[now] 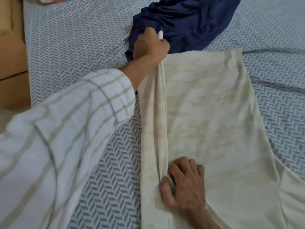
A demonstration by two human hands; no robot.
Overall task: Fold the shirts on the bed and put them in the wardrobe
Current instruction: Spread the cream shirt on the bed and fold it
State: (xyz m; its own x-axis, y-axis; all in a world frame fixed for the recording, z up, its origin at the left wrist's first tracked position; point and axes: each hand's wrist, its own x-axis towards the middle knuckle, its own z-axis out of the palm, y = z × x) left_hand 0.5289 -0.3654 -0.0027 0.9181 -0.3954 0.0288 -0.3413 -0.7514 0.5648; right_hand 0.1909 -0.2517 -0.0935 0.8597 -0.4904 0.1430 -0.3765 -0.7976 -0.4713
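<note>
Fingers (166, 180) of the right hand (184, 185) pinch a lengthwise ridge of the cream shirt (214, 113) near its close end, while the left hand (148, 45) clamps the same ridge at the far end, so the fold line is held taut between the two grips. Rightward of both grips the shirt lies flat on the bed (74, 47), probably to keep the fold straight. Just beyond the left hand sits a crumpled navy shirt (189, 22), unfolded and waiting its turn. No wardrobe shows, so storing seems well off.
</note>
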